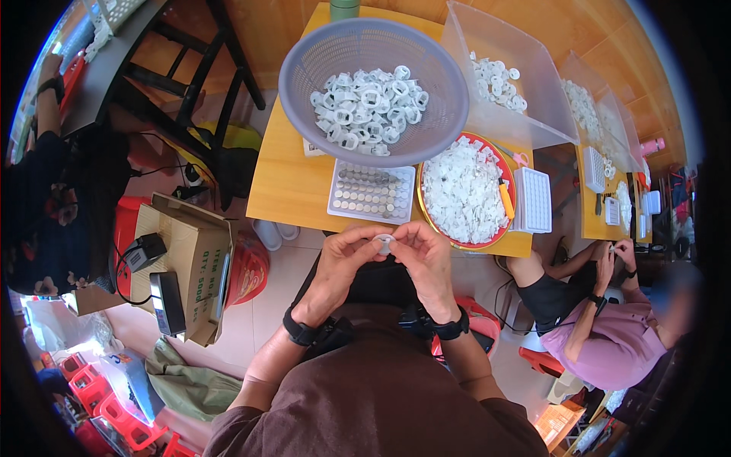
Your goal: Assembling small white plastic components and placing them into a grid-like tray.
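Observation:
My left hand point(340, 266) and my right hand point(429, 266) meet just off the table's front edge. Between their fingertips they pinch a small round white plastic piece point(385, 243). A white tray point(333, 199) lies just beyond, with rows of small round silvery discs point(364, 204) in it. Behind that stands a grey-purple plastic basket point(304, 65) holding a heap of white ring-shaped plastic pieces point(369, 110). To its right, a red-rimmed round dish point(462, 244) carries a pile of small white pieces point(463, 190), with an orange-handled tool point(505, 199) on top.
A clear plastic bin point(533, 114) and a white slotted tray point(533, 199) occupy the right side of the yellow table point(268, 186). On the floor at left are a cardboard box point(186, 270) and a red bucket point(247, 270). A co-worker point(609, 327) sits at right; another person point(57, 198) is at left.

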A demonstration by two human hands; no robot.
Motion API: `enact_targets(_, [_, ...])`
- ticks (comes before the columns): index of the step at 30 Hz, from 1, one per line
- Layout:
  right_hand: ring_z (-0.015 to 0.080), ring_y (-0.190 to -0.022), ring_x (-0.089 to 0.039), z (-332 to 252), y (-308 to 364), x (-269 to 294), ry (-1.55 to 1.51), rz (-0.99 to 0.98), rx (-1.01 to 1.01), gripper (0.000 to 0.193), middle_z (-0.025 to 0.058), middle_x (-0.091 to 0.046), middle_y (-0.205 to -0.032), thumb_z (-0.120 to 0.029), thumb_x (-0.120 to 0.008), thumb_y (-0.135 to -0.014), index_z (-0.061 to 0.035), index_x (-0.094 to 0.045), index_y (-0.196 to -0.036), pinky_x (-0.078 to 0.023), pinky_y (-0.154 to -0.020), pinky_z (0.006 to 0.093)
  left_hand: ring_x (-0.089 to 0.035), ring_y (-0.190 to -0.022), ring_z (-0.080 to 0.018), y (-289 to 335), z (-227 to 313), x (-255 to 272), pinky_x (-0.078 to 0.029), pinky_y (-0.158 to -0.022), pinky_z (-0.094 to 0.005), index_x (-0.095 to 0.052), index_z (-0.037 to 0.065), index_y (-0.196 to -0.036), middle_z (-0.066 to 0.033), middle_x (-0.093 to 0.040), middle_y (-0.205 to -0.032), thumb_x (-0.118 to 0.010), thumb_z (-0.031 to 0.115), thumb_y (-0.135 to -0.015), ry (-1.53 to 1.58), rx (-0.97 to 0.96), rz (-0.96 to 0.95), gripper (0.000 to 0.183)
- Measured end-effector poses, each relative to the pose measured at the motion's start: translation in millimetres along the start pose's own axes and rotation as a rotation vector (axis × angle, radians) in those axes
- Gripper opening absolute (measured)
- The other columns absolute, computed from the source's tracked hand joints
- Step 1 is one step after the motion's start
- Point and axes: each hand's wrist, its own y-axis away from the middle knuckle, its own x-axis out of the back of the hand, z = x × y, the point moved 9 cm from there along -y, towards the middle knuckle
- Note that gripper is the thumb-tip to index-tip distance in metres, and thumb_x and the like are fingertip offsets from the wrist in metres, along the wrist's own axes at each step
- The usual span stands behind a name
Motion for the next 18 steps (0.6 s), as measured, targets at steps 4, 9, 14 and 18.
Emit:
enact_targets(4, [0.0029,-0.067,-0.051,1.5,0.2,-1.1,-0.002,0.019,-0.001,0.007,-0.0006,-0.055,-0.075,0.005,-0.058,-0.08,0.0002,-0.055,-0.084,-0.041,-0.06,0.0164,-0.06,-0.086,-0.0131,0.5,6.0,-2.3,-0.05,-0.076,-0.0255,-0.063,0.001,-0.102,-0.0073,-0.06,-0.099,-0.058,0.002,-0.085,-0.064,-0.055,0.019,0.018])
enact_targets(9, [0.0026,-0.065,-0.049,8.8,0.8,-3.5,-0.046,0.042,0.005,0.009,-0.0021,-0.052,-0.072,0.005,-0.058,-0.079,-0.0014,-0.053,-0.081,-0.04,-0.058,0.0164,-0.055,-0.08,-0.01,1.8,9.4,0.9,-0.048,-0.072,-0.022,-0.065,0.001,-0.099,-0.0027,-0.051,-0.09,-0.059,0.005,-0.085,-0.205,-0.119,0.063,0.016])
enact_targets(14, [0.0029,-0.066,-0.051,13.2,1.0,-3.4,-0.043,0.05,0.023,0.009,-0.001,-0.054,-0.073,0.004,-0.06,-0.078,-0.0014,-0.052,-0.08,-0.041,-0.058,0.0164,-0.054,-0.078,-0.0095,2.6,8.5,2.7,-0.048,-0.07,-0.0217,-0.065,0.0,-0.097,-0.0027,-0.051,-0.089,-0.059,0.003,-0.084,-0.214,-0.164,0.08,0.015])
enact_targets(18, [0.0035,-0.066,-0.053,3.7,5.7,-4.7,0.147,0.124,0.154,0.008,-0.0002,-0.055,-0.072,0.004,-0.061,-0.078,-0.0002,-0.054,-0.08,-0.043,-0.055,0.017,-0.055,-0.076,-0.0097,3.4,8.2,7.0,-0.048,-0.067,-0.0209,-0.065,-0.001,-0.096,-0.0031,-0.051,-0.088,-0.059,0.002,-0.084,-0.259,-0.192,0.128,0.014])
